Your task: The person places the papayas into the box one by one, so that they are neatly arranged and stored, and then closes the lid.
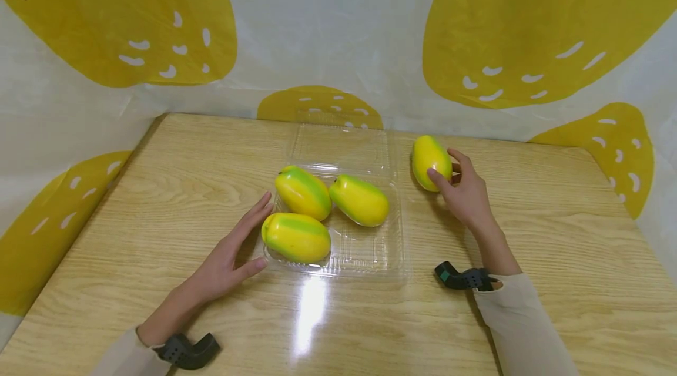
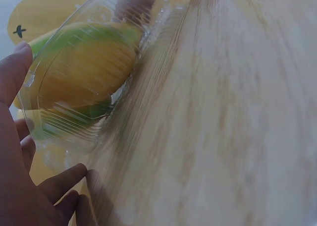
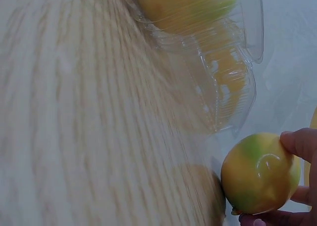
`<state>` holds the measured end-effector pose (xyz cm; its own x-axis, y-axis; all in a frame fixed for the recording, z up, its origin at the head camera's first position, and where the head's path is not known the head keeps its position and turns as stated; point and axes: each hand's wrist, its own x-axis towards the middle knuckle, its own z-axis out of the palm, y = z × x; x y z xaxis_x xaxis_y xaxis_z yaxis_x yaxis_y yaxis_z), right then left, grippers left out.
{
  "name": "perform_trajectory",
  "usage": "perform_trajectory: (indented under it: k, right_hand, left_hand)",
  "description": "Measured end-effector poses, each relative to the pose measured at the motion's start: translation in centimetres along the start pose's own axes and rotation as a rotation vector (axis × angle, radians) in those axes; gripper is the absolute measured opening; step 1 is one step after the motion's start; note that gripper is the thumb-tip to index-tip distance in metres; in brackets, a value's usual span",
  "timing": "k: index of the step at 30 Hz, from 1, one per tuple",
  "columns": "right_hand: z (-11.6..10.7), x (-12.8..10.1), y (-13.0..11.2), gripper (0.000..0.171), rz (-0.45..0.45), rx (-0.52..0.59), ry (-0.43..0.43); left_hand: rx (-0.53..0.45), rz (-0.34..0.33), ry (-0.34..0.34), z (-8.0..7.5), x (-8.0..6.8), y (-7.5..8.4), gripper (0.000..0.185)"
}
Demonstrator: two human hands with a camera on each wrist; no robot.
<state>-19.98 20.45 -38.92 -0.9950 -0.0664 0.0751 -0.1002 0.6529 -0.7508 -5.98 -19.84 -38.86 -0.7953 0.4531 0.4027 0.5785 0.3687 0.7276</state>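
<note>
Fingers of my right hand (image 1: 465, 191) curl round the loose mango (image 1: 431, 162), thumb on its near face and the others wrapped behind, while my left hand (image 1: 227, 258) lies with its fingers straight and slightly spread against the left edge of the clear plastic tray (image 1: 370, 249). Going down in size: the wooden table (image 1: 555, 235) carries everything; the tray sits mid-table with its hinged lid (image 1: 341, 144) folded back flat behind it; three mangoes lie inside, the front one (image 1: 296, 237) lengthwise left to right, the back-left one (image 1: 303, 192) and the back-right one (image 1: 359, 200) both slanting from far left to near right. My mango stands just right of the tray, apart from it, its long axis nearly upright and leaning a little away from me, the narrower tip uppermost. I judge it light and hard, with a glossy skin that could slip, so a grip across its broad middle seems safest. The thin tray looks flimsy and likely to flex.
</note>
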Motion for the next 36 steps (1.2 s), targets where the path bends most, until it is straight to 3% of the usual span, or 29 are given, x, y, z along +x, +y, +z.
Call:
perform_trajectory:
  k: [17, 24, 36]
  right_hand:
    - [-0.5, -0.4, -1.2, 0.063, -0.11, 0.021, 0.067]
    - [-1.5, -1.2, -2.9, 0.059, -0.201, 0.051, 0.096]
    - [-1.2, -3.4, -5.3, 0.062, -0.408, 0.109, 0.034]
  left_hand:
    - [0.008, -0.009, -0.005, 0.0, -0.1, 0.1, 0.066]
    - [0.014, -0.009, -0.003, -0.1, -0.1, 0.3, 0.066]
    - [0.019, -0.017, -0.004, -0.2, 0.0, 0.4, 0.066]
